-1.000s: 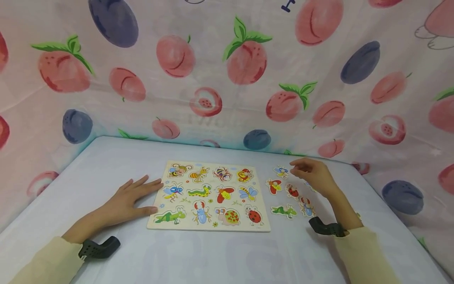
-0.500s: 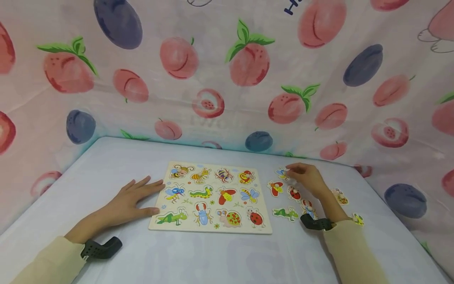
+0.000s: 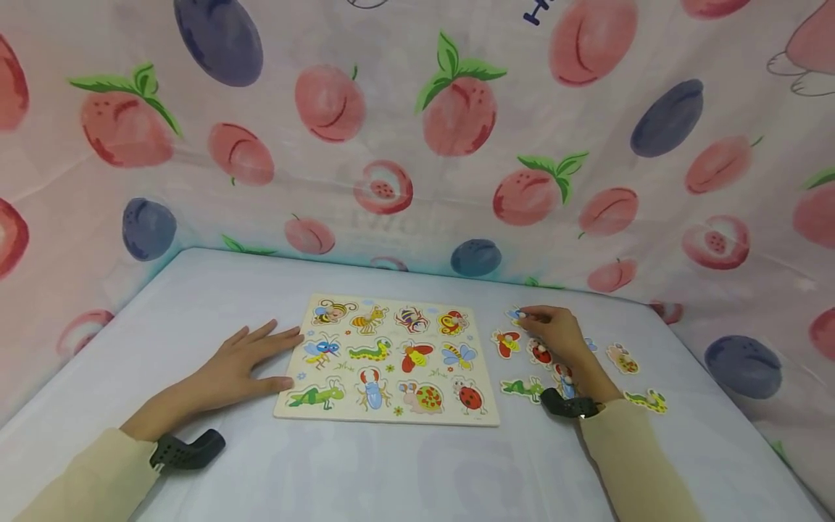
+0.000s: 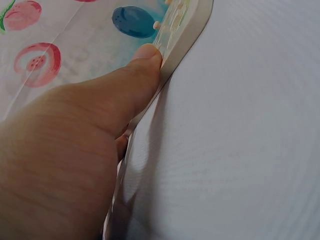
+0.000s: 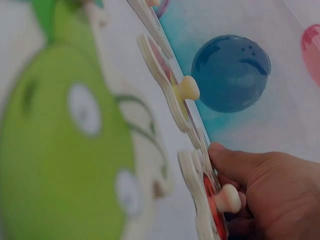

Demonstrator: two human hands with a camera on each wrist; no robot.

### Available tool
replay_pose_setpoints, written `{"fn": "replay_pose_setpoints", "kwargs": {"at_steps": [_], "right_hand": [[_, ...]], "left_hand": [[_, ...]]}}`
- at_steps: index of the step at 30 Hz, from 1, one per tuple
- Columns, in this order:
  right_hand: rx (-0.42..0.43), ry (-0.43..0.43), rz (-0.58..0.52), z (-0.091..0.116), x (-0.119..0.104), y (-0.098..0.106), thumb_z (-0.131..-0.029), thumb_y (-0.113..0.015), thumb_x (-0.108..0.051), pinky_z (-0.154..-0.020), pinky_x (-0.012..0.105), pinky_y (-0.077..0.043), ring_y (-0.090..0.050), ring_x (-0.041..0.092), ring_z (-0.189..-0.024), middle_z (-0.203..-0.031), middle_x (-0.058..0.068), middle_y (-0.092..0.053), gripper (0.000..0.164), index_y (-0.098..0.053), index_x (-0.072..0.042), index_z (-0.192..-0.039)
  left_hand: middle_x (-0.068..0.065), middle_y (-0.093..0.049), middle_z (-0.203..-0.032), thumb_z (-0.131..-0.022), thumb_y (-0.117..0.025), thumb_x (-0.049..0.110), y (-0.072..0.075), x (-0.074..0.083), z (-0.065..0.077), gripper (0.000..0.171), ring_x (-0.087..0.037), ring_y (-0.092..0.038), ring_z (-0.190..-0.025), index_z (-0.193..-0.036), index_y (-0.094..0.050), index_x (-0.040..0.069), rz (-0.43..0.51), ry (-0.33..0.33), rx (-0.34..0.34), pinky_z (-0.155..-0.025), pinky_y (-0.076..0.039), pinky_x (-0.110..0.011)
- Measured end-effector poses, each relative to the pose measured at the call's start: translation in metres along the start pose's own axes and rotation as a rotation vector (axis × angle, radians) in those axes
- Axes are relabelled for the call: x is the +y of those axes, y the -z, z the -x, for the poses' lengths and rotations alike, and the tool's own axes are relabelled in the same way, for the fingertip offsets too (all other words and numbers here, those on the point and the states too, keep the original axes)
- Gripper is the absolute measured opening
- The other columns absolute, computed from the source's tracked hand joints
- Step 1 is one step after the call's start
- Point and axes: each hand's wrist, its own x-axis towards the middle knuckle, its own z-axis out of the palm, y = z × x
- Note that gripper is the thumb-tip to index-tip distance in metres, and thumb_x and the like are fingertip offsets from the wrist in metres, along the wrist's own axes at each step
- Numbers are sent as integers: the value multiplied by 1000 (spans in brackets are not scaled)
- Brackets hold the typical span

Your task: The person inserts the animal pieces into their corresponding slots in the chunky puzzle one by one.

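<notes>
A wooden insect puzzle board lies on the table. My left hand rests at its left edge with fingers spread; in the left wrist view the thumb touches the board's edge. To the right of the board, my right hand pinches a blue mosquito puzzle piece, mostly covered by the fingertips. Close by lie a red firefly piece, a ladybug piece and a grasshopper piece. Knobs stand up from the firefly and ladybug pieces in the right wrist view.
Under the right wrist a stag beetle piece is partly hidden. Further right are a snail piece and a caterpillar piece. A fruit-patterned cloth hangs behind the white table.
My right hand has moved left and down onto the mosquito piece, and its fingers have closed on it. The snail and caterpillar pieces have come into view. My left hand stays put.
</notes>
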Motion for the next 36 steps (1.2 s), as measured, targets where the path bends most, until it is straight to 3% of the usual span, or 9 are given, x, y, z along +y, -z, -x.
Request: {"fn": "replay_pose_setpoints", "kwargs": {"at_steps": [8,15,28,36], "right_hand": [[66,-44,87,0,-10,-4,-92,-65,-33,-71,31,-48,-59,23,-88,-106,13,-68,35,-70,-7,-115],[87,-58,74,-3,-11,-6,-91,-66,-35,-74,31,-48,-58,22,-91,-106,10,-68,34,-71,-10,-114],[111,5,90,-1,-11,-8,-92,-66,-28,-66,29,-50,-59,21,-81,-99,10,-68,27,-72,-8,-110],[96,-7,83,0,-9,-8,-92,-65,-27,-73,30,-50,-58,22,-87,-104,10,-67,27,-71,-9,-111]], "left_hand": [[-5,-39,-149,-84,-65,55,1,0,0,74,-39,-16,-142,-143,-46,16,21,-1,-8,-110,-6,-61],[-5,-38,-150,-83,-65,56,2,-2,0,75,-38,-15,-142,-144,-45,16,7,8,-11,-110,-5,-61],[-4,-37,-151,-84,-64,56,-1,-3,-2,76,-38,-14,-142,-145,-44,17,16,4,-18,-110,-5,-60],[-5,-38,-150,-84,-65,55,-1,0,-1,75,-39,-15,-142,-144,-46,16,15,-3,-11,-110,-5,-61]]}}
